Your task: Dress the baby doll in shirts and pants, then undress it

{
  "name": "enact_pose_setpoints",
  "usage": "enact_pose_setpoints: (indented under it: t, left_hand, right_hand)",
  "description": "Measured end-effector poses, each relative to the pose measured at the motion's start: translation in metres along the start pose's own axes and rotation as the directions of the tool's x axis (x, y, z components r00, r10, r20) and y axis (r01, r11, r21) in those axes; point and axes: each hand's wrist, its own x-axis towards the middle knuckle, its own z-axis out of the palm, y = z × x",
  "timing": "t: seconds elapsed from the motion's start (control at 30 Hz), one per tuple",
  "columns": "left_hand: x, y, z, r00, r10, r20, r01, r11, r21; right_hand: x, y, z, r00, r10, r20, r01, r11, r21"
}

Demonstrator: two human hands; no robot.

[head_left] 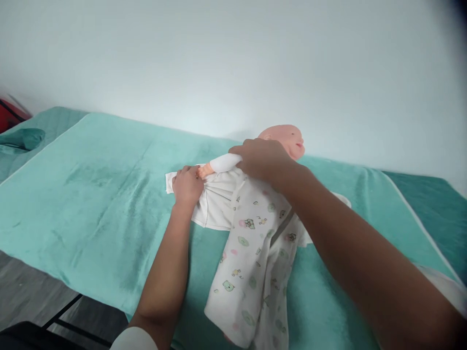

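Note:
A baby doll point(280, 136) lies on its back, its head to the far side, dressed in patterned trousers point(251, 248) printed with small green and pink figures. Beneath it a white shirt point(215, 204) is spread, one sleeve stretched out to the left. My left hand point(188, 185) is closed on that sleeve, right beside the doll's small hand point(205, 170). My right hand point(264, 160) wraps round the doll's upper arm point(228, 162), which is white, close to the shoulder. My fingers and forearm hide much of the doll's chest.
A turquoise cover point(91, 194) lies over the padded table, whose face hole point(22, 140) shows at the left. A pale wall point(182, 63) rises behind. Something red point(10, 116) stands at the far left, and a whitish thing point(441, 287) lies at the right edge.

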Motion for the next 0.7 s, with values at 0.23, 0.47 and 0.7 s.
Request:
enact_pose_setpoints:
  t: [0.23, 0.47, 0.7]
  left_hand:
    - [0.005, -0.001, -0.002, 0.998, -0.066, 0.011, 0.066, 0.998, 0.0]
    - [0.005, -0.002, -0.001, 0.98, -0.108, -0.164, 0.118, 0.992, 0.049]
    - [0.001, 0.002, 0.0, 0.994, 0.077, -0.073, -0.067, 0.99, 0.124]
  right_hand:
    - [0.009, -0.005, 0.013, 0.992, -0.116, -0.055, 0.119, 0.991, 0.061]
    - [0.021, -0.019, 0.022, 0.977, -0.212, -0.016, 0.212, 0.976, 0.044]
    - [0.034, -0.038, 0.02, 0.969, -0.238, 0.073, 0.238, 0.971, 0.011]
